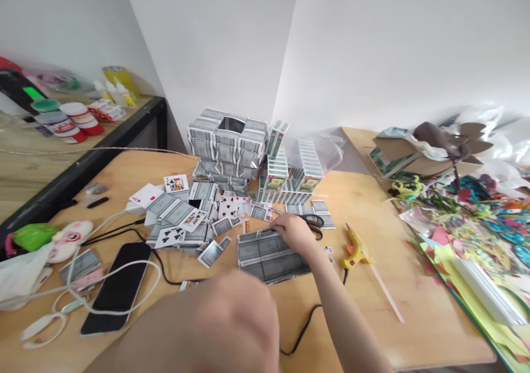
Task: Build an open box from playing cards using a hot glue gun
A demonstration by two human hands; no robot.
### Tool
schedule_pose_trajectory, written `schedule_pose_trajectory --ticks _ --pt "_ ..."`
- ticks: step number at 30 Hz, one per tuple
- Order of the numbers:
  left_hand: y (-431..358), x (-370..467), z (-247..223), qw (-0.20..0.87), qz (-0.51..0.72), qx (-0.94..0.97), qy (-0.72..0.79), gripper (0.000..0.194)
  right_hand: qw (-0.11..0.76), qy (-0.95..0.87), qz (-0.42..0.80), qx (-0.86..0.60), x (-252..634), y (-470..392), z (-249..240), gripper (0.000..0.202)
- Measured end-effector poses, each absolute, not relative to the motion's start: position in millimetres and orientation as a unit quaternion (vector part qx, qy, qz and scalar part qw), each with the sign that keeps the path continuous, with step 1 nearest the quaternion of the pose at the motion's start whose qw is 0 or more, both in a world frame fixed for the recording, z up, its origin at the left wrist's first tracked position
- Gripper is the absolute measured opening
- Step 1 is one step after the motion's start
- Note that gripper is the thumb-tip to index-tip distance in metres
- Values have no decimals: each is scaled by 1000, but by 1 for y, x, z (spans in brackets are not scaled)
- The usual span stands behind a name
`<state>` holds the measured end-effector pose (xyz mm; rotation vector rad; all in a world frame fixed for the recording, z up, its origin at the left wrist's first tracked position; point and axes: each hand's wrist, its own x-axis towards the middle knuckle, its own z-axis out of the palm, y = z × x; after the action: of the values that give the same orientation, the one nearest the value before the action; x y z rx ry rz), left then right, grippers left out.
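Observation:
My right hand (293, 232) reaches over a flat panel of joined playing cards (265, 257), its fingers closed at the upper edge of the panel. Black-handled scissors (317, 227) lie just behind this hand. Close to the camera, a large blurred skin-coloured shape, likely my left hand (238, 312), covers the bottom centre; its fingers cannot be made out. A structure of patterned cards (227, 147) stands behind the panel, and loose cards (178, 210) lie heaped to the left. The yellow glue gun (355, 251) rests to the right of the panel, with a clear glue stick at its back.
Stacked card boxes (285, 180) stand beside the card structure. A black phone (118, 287) and looping white cables lie at the left. An open cardboard box (408, 160) and colourful craft scraps (476, 224) fill the right side. A black cord crosses the front.

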<state>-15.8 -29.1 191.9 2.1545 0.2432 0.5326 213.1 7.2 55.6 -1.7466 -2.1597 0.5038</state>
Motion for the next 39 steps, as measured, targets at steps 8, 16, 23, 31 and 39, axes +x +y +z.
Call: schedule_pose_trajectory --ticks 8,16,23,31,39 --pt "19 7 62 318 201 808 453 44 358 -641 172 -657 233 12 46 23" --pt "5 28 27 379 178 755 504 43 343 -565 258 -704 239 -2 18 35" --pt "5 31 22 461 220 697 503 43 367 -573 230 -696 233 4 18 32" --pt "49 50 23 434 274 741 433 44 404 -547 169 -714 232 -4 14 26" --pt "65 74 23 302 282 784 464 30 305 -552 117 -767 214 12 16 23"
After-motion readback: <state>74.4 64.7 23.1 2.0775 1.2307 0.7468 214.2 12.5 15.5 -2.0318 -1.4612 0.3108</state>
